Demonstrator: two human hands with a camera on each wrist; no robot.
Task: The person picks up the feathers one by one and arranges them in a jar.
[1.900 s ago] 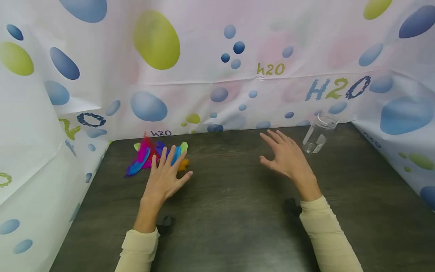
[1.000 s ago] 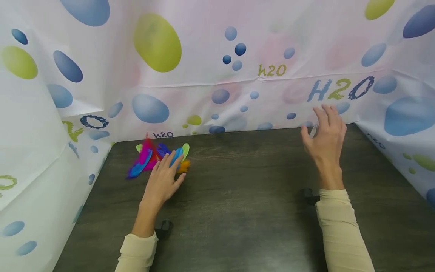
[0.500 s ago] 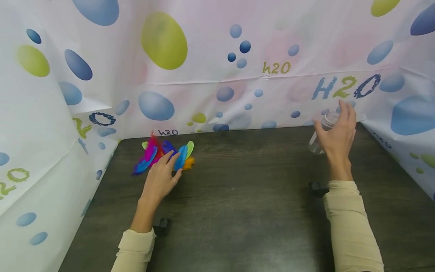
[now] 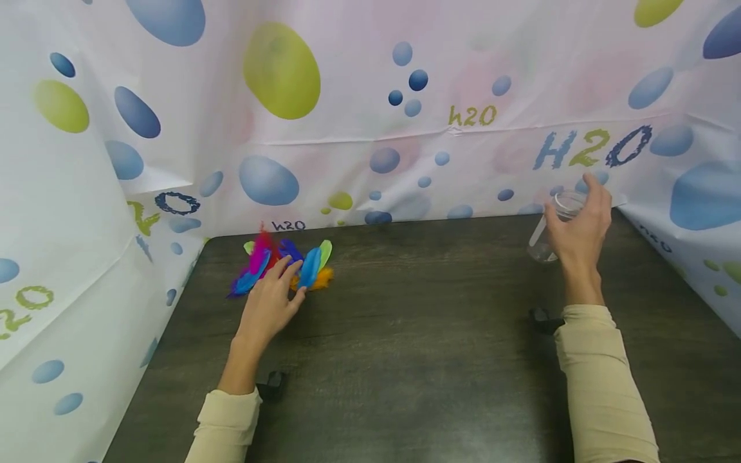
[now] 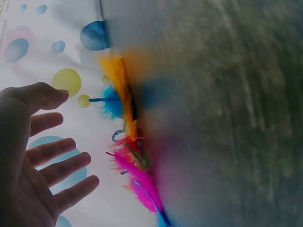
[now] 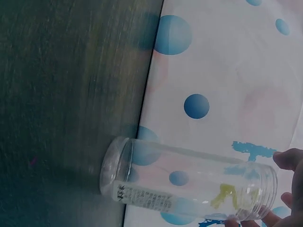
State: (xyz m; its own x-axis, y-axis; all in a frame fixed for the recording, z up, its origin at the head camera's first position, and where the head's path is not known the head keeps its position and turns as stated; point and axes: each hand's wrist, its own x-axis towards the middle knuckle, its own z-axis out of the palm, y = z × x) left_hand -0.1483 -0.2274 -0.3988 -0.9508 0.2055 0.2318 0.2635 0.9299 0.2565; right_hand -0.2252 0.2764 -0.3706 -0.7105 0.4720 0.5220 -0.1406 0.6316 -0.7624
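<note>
A heap of bright feathers (image 4: 311, 265), pink, purple, blue, orange and green, lies at the back left of the dark table (image 4: 393, 347). My left hand (image 4: 269, 305) is over its front edge, fingers loosely bent and spread. In the left wrist view that hand's fingers and palm hold nothing, with the feathers (image 5: 137, 175) beyond them. At the back right a clear jar (image 4: 541, 249) without a lid stands upright, a printed label on its side. My right hand (image 4: 581, 235) is around its neck, thumb on one side and fingers on the other. In the right wrist view the thumb shows slightly apart from the jar's rim (image 6: 271, 191).
A white sheet (image 4: 347, 167) with blue and green spots and "H2O" lettering hangs behind the table and along both sides. Dark wrist-camera mounts (image 4: 272, 384) sit beneath the wrists. The table's far edge runs close behind the jar and the feathers.
My right hand has moved right and back from mid-table to the jar, its thumb and fingers coming around the neck. My left hand has lowered slightly at the feathers, fingers bending more.
</note>
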